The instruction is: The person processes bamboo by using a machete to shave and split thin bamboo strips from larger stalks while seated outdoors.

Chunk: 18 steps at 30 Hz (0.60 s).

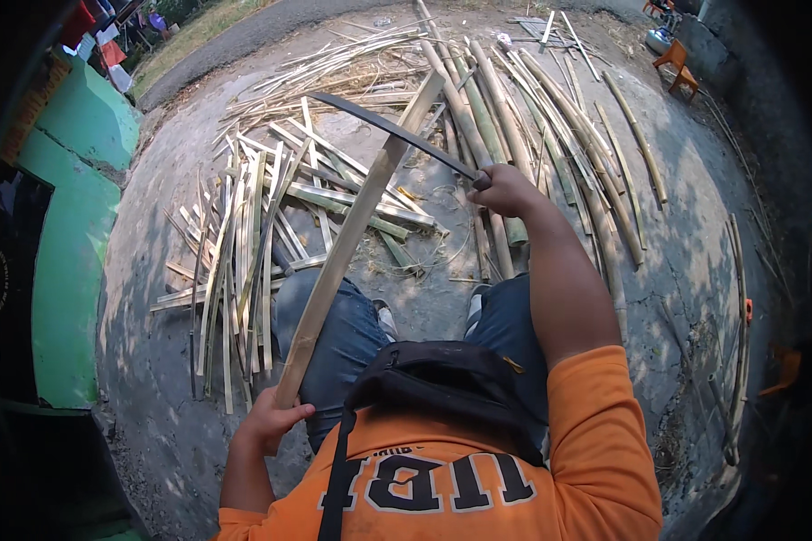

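Note:
My left hand (266,422) is closed round the lower end of a long, flat bamboo strip (338,257), which slants up and away to the right across my left thigh. In my right hand (505,191) is the handle of a machete (397,131). Its long dark blade points to the left and crosses the strip near the upper end. Whether the edge bites into the bamboo or only lies against it, I cannot tell. Both my fists hang above the ground, the right one farther out than the left.
Split bamboo strips (244,243) lie in a loose heap at the left. Whole bamboo poles (496,117) and halved lengths spread ahead and right. Thin slats (334,72) cover the far ground. A green wall (72,225) borders the left; an orange chair (677,63) stands far right.

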Tool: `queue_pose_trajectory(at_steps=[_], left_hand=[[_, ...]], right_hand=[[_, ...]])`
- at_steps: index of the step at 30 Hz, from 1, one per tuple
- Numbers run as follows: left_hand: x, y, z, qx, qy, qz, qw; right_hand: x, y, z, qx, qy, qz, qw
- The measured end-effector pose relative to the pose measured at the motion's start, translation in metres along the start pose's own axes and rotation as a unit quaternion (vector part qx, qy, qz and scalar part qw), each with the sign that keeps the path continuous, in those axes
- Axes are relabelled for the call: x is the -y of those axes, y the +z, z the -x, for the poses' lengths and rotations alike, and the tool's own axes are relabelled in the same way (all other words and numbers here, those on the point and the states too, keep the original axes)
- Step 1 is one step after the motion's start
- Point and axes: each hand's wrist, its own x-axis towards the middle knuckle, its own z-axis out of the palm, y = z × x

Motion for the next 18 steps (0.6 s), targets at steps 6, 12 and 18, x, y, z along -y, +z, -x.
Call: queue_pose_trajectory(at_steps=[6, 12, 18], left_hand=[[0.016, 0.0, -0.009, -0.011, 0.014, 0.0, 1.0], [0.013, 0.007, -0.003, -0.041, 0.045, 0.019, 0.998], [0.003, 0.006, -0.002, -0.028, -0.008, 0.001, 1.0]], right_hand=[[0.035, 0.017, 0.016, 0.011, -0.058, 0.006, 0.998], [0.074, 0.03, 0.031, 0.083, -0.196, 0.172, 0.962], [0.034, 0.02, -0.001, 0.032, -0.053, 0.104, 0.993]])
